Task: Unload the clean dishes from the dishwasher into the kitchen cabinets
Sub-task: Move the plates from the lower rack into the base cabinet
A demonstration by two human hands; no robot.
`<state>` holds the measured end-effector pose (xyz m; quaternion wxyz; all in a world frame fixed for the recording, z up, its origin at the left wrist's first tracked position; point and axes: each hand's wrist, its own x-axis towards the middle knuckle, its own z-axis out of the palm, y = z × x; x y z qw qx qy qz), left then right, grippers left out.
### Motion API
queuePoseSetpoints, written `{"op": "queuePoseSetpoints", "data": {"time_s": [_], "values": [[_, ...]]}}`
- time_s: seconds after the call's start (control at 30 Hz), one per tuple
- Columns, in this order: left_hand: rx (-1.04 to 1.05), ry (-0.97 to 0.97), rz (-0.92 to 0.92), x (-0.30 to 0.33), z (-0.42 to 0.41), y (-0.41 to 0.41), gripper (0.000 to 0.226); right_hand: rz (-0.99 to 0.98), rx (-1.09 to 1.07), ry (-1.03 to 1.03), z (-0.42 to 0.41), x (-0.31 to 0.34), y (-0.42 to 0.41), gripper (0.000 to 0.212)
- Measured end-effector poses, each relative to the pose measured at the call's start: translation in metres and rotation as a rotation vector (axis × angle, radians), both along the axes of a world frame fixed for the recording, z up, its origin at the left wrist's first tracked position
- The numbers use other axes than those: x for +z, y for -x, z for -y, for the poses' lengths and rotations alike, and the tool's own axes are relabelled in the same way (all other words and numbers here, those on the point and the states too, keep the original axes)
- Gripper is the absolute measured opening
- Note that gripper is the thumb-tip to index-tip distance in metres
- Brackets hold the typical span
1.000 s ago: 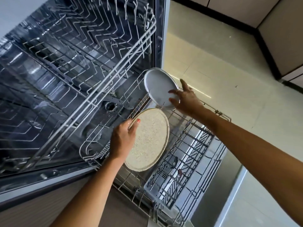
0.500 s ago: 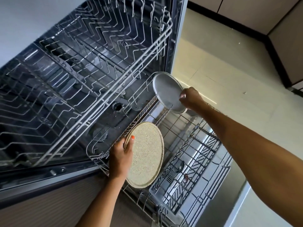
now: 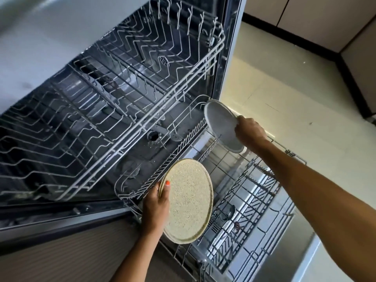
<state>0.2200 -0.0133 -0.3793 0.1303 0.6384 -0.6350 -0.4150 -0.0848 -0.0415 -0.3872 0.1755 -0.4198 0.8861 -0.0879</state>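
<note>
Two plates are in my hands over the pulled-out lower rack of the dishwasher. My left hand grips the speckled beige plate by its left rim, thumb across the face and fingers curled behind; compared with a second ago the plate sits nearer the front of the rack, tilted on edge with its face turned towards me. My right hand now has its fingers curled round the right rim of the grey plate; a second ago those fingers were spread and only reaching for it. That plate stands tilted at the rack's far right corner, and I cannot tell whether its lower edge touches the wires. Above, the upper rack carries nothing I can see. Beside the beige plate, the cutlery basket holds a few utensils.
</note>
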Motion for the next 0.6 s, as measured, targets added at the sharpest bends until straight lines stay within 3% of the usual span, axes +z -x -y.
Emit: {"op": "queuePoseSetpoints", "data": {"time_s": [0.13,0.23,0.6], "values": [[0.076,-0.012,-0.031,0.008,-0.004,0.001,0.034,-0.116,-0.001,0.236,-0.057,0.024,0.005,0.032],[0.185,-0.061,-0.094,0.020,-0.007,0.010,0.038,-0.076,-0.118,0.379,-0.100,0.050,0.013,0.037],[0.267,-0.307,-0.328,0.100,-0.092,0.060,0.044,0.652,-0.348,0.428,-0.231,0.096,-0.017,0.041]]}}
